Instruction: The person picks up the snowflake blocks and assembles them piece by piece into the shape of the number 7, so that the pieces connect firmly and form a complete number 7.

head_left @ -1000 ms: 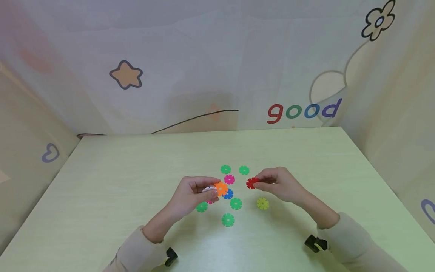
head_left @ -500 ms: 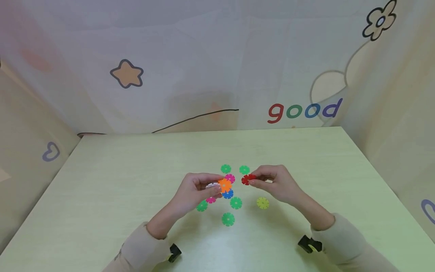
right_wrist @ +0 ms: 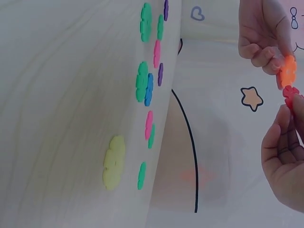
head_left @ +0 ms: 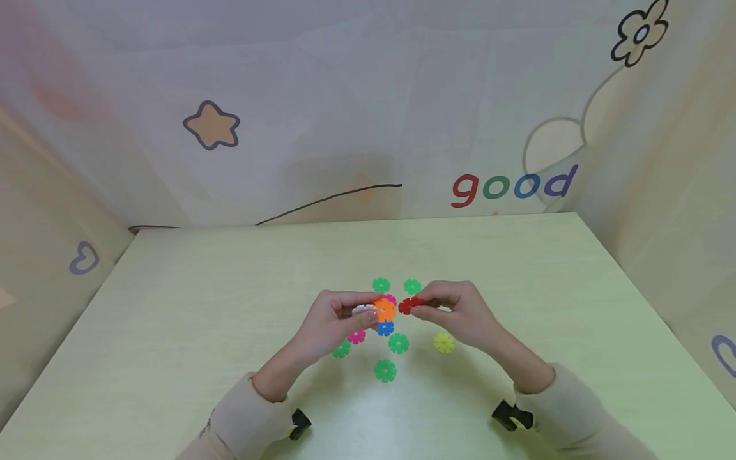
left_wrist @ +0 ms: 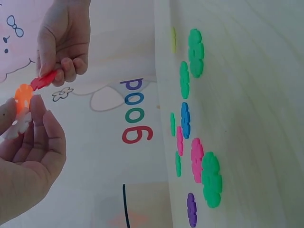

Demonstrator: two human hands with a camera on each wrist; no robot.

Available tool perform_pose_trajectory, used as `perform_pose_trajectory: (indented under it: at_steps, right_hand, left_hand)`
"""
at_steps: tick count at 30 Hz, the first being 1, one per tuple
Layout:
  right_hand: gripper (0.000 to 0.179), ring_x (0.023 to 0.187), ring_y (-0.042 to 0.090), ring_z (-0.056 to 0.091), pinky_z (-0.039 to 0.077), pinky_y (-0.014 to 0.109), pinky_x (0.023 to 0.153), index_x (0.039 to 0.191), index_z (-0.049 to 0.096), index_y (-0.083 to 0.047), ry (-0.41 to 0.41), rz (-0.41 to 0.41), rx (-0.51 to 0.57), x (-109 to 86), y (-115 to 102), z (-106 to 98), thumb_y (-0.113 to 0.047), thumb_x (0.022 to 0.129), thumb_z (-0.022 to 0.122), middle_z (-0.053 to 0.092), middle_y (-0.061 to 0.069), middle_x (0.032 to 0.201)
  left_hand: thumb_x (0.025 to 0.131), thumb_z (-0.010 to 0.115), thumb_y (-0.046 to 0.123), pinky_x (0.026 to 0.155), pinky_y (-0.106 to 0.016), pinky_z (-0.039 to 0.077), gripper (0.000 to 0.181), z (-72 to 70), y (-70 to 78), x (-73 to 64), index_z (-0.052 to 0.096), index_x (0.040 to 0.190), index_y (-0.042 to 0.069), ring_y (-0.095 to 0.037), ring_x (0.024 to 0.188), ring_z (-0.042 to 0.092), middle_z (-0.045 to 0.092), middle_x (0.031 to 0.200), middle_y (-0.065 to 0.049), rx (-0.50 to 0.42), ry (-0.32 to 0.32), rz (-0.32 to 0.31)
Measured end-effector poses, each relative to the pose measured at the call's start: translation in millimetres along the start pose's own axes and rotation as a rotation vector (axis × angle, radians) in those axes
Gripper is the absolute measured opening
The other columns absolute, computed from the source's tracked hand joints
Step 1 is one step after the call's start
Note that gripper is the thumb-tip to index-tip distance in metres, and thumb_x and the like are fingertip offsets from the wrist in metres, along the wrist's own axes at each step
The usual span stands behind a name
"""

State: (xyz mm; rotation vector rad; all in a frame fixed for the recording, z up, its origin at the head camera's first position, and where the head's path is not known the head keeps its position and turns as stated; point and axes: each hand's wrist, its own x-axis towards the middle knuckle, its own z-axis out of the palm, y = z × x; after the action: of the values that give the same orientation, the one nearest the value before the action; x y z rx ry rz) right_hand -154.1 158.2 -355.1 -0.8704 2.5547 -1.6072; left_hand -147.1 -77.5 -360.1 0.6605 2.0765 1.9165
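My left hand (head_left: 326, 327) pinches an orange notched building disc (head_left: 386, 311) between thumb and fingers. A white disc (left_wrist: 19, 126) is joined to it, partly hidden by the hand. From the right, my right hand (head_left: 463, 314) pinches a red disc (head_left: 407, 306) by its edge. Both hands are raised over the table. In the wrist views the red disc's rim meets or nearly meets the orange disc (right_wrist: 288, 71); whether their notches interlock I cannot tell.
Several loose discs lie flat on the pale table (head_left: 201, 332): green (head_left: 386, 370), blue (head_left: 385, 328), pink (head_left: 356, 337) and yellow (head_left: 444, 343) ones. Purple discs (left_wrist: 191, 209) show in the wrist views. A printed cloth (head_left: 322, 96) hangs behind the table.
My right hand has moved left with the red disc, and my left hand slightly right and up with the orange and white discs. The gap between red and orange has closed up.
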Motion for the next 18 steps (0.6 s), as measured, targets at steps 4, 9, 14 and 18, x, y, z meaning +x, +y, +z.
perform_pose_trajectory:
  at_steps: [4, 9, 14, 18]
  right_hand:
    - [0.011, 0.073, 0.015, 0.061, 0.052, 0.026, 0.068, 0.090, 0.069, -0.001, 0.004, -0.014, 0.017, -0.1, 0, 3, -0.001, 0.080, 0.067, 0.066, 0.005, 0.084]
    - [0.010, 0.072, 0.015, 0.061, 0.053, 0.027, 0.068, 0.089, 0.069, 0.001, 0.010, -0.027, 0.052, 0.2, -1, 6, 0.001, 0.079, 0.067, 0.066, 0.007, 0.083]
    - [0.010, 0.071, 0.015, 0.062, 0.053, 0.027, 0.068, 0.089, 0.069, 0.002, 0.020, -0.012, 0.078, -0.2, -4, 9, 0.002, 0.079, 0.067, 0.067, 0.009, 0.083]
    - [0.009, 0.067, 0.016, 0.062, 0.053, 0.028, 0.066, 0.087, 0.069, 0.003, 0.034, -0.015, 0.078, -0.1, -5, 11, 0.003, 0.079, 0.067, 0.067, 0.009, 0.081]
  left_hand:
    - [0.084, 0.063, 0.004, 0.074, -0.029, 0.052, 0.033, 0.9, 0.9, 0.3, 0.059, 0.115, -0.006, -0.042, 0.084, 0.062, 0.066, 0.094, -0.019, -0.014, -0.001, 0.006]
    - [0.084, 0.063, 0.004, 0.069, -0.026, 0.052, 0.034, 1.9, 0.1, 0.9, 0.059, 0.116, -0.004, -0.038, 0.086, 0.063, 0.066, 0.099, -0.018, -0.015, -0.003, -0.005]
    - [0.085, 0.062, 0.005, 0.069, -0.026, 0.053, 0.033, 2.3, -0.7, 1.4, 0.059, 0.116, -0.004, -0.025, 0.079, 0.066, 0.066, 0.095, -0.019, 0.007, -0.011, 0.018]
    - [0.086, 0.061, 0.006, 0.069, -0.030, 0.053, 0.031, 2.7, -0.4, 1.7, 0.060, 0.115, -0.004, -0.023, 0.073, 0.064, 0.065, 0.086, -0.022, 0.026, -0.014, 0.041]
